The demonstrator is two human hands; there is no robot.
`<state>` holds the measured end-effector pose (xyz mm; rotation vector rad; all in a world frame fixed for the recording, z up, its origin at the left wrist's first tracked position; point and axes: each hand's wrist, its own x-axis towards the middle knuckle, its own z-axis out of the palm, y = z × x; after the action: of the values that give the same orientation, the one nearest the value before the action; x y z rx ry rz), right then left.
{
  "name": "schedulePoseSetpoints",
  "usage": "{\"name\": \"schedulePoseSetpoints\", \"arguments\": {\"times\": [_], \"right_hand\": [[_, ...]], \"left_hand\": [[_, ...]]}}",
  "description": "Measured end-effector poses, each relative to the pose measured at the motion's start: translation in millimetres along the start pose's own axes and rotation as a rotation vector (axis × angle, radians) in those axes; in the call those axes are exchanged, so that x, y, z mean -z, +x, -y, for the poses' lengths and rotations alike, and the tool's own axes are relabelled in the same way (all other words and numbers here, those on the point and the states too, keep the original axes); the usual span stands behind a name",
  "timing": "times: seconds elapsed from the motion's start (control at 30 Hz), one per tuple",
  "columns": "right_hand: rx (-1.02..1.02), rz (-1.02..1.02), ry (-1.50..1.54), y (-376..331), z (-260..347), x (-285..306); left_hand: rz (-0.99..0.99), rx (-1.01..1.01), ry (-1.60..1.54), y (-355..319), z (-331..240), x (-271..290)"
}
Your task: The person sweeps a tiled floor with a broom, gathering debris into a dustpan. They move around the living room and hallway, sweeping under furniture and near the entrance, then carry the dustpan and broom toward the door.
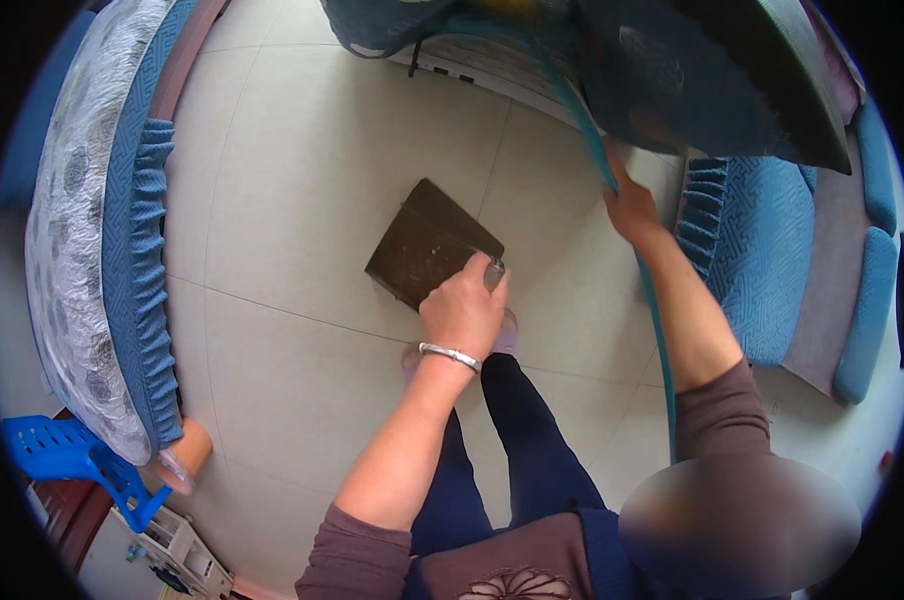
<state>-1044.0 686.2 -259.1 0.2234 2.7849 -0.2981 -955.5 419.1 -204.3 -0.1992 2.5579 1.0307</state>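
Observation:
My left hand (462,308), a silver bangle at its wrist, is closed around the handle of a dark brown dustpan (420,245). The dustpan sits in front of my feet, at or just above the floor; I cannot tell which. Farther off to the right, my right hand (632,208) grips a long teal pole (582,118). Its near end runs back along my right forearm. Toward the far side the pole reaches up beside dark fabric, where its end is blurred and cannot be made out.
A large dark fabric-covered thing (692,80) overhangs the far right. Behind it runs a white low edge (492,82). On the left stands a seat with a patterned blue cover (152,240), near a blue plastic stool (82,450). A blue-cushioned sofa (757,260) lines the right side.

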Motion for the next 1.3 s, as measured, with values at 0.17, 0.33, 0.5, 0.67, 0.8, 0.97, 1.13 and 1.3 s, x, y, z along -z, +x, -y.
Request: {"name": "schedulePoseSetpoints", "arguments": {"times": [0.17,0.33,0.5,0.67,0.8,0.97,1.13,1.3], "right_hand": [[-0.062,0.042,0.011,21.9,-21.5,5.2],[-0.043,0.08,0.052,7.6,-52.2,8.0],[-0.142,0.121,0.056,-13.8,-62.0,47.4],[-0.022,-0.009,-0.004,-59.0,-86.7,28.9],[-0.006,-0.009,-0.01,-111.4,-90.7,-14.5],[-0.198,0.125,0.125,-147.6,-46.2,-39.8],[-0.265,0.084,0.23,-123.0,-20.3,-42.8],[-0.117,-0.018,0.117,-42.8,-7.4,-47.6]], "left_hand": [[-0.033,-0.102,0.009,27.9,-22.0,-14.9],[0.003,-0.029,0.046,37.1,-28.7,-20.2],[0.036,-0.008,0.054,40.1,-29.9,-14.5],[0.086,-0.009,0.061,43.0,-35.0,-12.0],[0.078,-0.021,0.051,48.7,-34.4,-10.4],[0.091,-0.014,0.048,51.9,-32.4,-13.0],[0.102,-0.03,0.055,52.1,-33.7,-13.0],[0.061,-0.043,0.039,50.8,-29.6,-19.3]]}}
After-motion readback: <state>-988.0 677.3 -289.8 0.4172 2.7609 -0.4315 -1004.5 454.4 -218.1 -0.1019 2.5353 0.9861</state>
